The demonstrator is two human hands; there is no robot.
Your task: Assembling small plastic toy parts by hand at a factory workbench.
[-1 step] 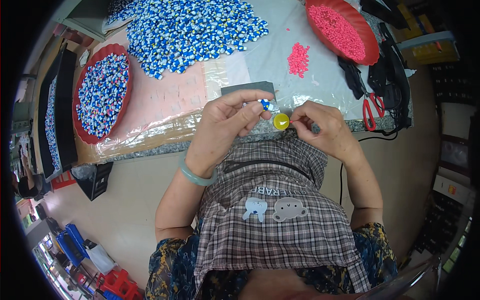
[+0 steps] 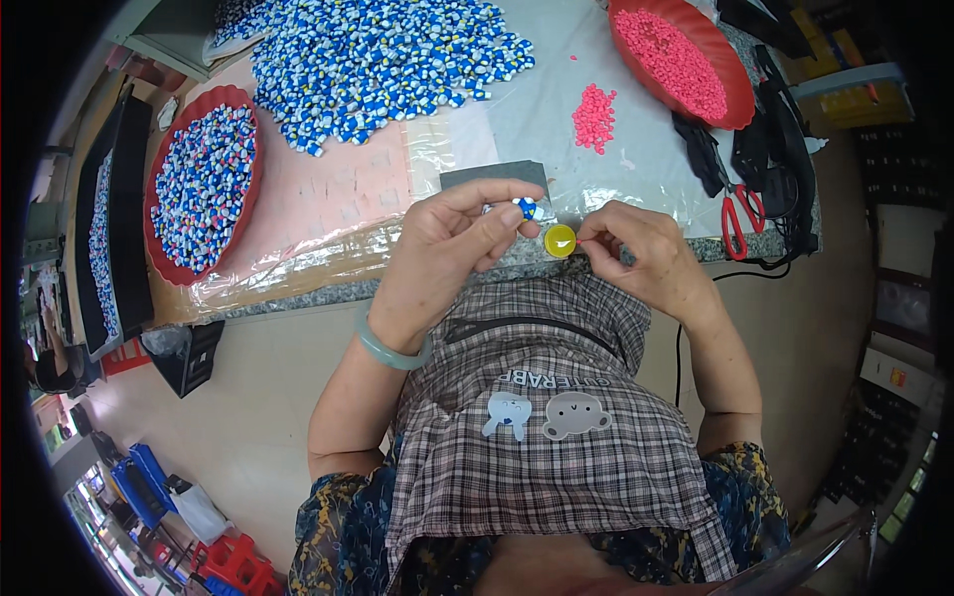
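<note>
Between the thumb and fingers of my left hand (image 2: pixel 459 238) is a small blue-and-white piece (image 2: pixel 528 209), raised above the table's near edge. My right hand (image 2: pixel 641 256) is closed in a pinch beside a small round yellow pot (image 2: pixel 559 241). A bit of pink (image 2: pixel 584 241) shows at its fingertips, too small to name, close to the pot's rim. Past my hands lies a small heap of pink pieces (image 2: pixel 594 119). A large pile of blue-and-white pieces (image 2: pixel 388 70) covers the far left of the table.
At the left stands a red scalloped tray (image 2: pixel 260 149) full of blue-and-white pieces. Another red tray (image 2: pixel 740 104) at the far right holds pink pieces. Red-handled scissors (image 2: pixel 733 228) and black cloth (image 2: pixel 701 154) lie at the right edge. A dark grey slab (image 2: pixel 477 177) sits behind my left hand.
</note>
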